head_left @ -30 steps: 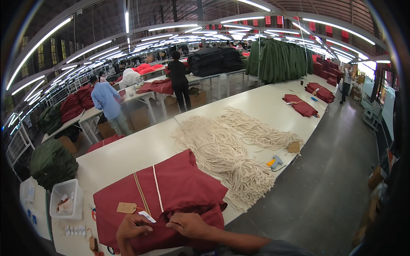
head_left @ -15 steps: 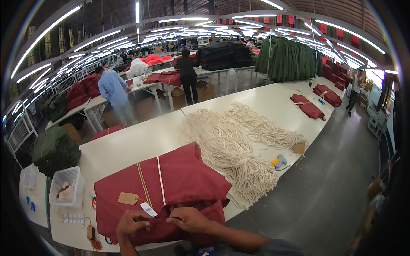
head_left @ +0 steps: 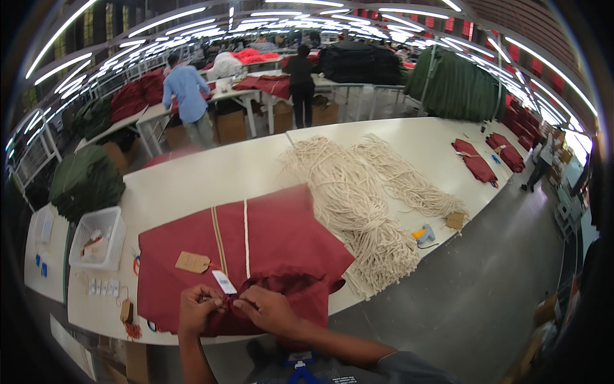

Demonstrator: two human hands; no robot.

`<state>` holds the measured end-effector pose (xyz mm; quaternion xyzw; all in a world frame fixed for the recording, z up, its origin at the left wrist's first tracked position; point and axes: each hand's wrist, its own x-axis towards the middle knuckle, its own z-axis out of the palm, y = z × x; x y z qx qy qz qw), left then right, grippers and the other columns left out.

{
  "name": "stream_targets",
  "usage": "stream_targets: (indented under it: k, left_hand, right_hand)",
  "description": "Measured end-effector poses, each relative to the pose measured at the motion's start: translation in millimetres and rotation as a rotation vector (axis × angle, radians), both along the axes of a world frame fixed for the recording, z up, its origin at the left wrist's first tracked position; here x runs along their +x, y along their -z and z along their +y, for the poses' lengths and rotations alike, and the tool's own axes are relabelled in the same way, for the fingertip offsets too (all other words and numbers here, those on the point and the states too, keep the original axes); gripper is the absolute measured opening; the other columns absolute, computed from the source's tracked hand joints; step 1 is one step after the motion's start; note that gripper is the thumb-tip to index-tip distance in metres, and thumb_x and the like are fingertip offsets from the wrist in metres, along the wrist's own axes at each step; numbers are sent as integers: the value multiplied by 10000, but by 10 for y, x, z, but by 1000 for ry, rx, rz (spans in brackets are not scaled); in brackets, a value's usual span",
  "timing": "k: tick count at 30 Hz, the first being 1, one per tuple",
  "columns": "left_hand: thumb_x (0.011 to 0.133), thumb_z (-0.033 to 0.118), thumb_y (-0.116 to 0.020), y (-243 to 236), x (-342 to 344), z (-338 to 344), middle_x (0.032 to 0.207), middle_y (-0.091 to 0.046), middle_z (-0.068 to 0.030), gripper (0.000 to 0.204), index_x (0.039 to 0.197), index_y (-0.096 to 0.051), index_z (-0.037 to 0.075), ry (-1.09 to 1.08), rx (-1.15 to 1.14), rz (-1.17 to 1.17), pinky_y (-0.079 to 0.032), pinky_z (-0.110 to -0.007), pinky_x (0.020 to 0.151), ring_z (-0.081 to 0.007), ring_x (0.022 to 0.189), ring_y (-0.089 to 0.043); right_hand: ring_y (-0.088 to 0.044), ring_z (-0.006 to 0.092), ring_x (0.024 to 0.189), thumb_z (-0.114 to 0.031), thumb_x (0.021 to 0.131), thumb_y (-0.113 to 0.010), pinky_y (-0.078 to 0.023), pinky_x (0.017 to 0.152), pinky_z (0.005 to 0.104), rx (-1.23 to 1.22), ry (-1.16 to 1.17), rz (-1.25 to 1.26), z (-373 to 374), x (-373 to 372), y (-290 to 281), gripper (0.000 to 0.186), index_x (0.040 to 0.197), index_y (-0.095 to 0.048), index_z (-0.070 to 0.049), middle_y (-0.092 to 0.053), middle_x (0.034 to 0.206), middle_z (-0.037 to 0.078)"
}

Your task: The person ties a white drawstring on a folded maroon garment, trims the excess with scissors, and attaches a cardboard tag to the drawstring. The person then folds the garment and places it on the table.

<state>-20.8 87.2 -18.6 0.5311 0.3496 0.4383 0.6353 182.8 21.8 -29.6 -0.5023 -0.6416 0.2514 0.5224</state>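
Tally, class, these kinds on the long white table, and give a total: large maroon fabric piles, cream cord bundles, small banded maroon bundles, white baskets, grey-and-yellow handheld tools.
Large maroon fabric pile: 1
Cream cord bundles: 2
Small banded maroon bundles: 2
White basket: 1
Grey-and-yellow handheld tool: 1
Total: 7

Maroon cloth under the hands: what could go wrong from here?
The white label lies right beside the left hand and right hand, so it might get creased. The maroon cloth reaches the near edge of the table and could slide off if pulled. Cream cords lie close along its right side, so strands might snag.
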Motion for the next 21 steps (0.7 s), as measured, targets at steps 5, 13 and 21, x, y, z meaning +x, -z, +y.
stream_targets:
  k: [5, 13, 21]
  left_hand:
    - [903, -8, -708, -27, -120, 12, 865, -730, -147, 86, 902, -625, -27, -101, 9, 103, -611, -287, 665, -175, 758, -728]
    - [961, 45, -699, 20, -366, 167, 865, -742, -162, 132, 906, -586, 7, -270, 19, 8, -609, -277, 665, -177, 748, -732]
    - [962, 64, -702, -213, -357, 30, 896, -734, -211, 209, 903, -504, 31, -96, 107, -47, -649, -331, 686, -242, 810, -761]
  right_hand:
    - [-679, 350, 773, -374, 951, -703, -509, 644, 453, -187, -177, -191, 23, 435, -161, 311, 907, -712, -67, -687, 859, 154]
    - [-623, 276, 712, -219, 921, -754, -489, 657, 380, -167, -223, -448, -264, 1211, -380, 193, 851, -705, -45, -649, 748, 102]
    - [-666, 329, 962, -281, 930, -734, -529, 838, 417, -197, -228, -400, -155, 931, -364, 275, 1079, -710, -51, -675, 1030, 129]
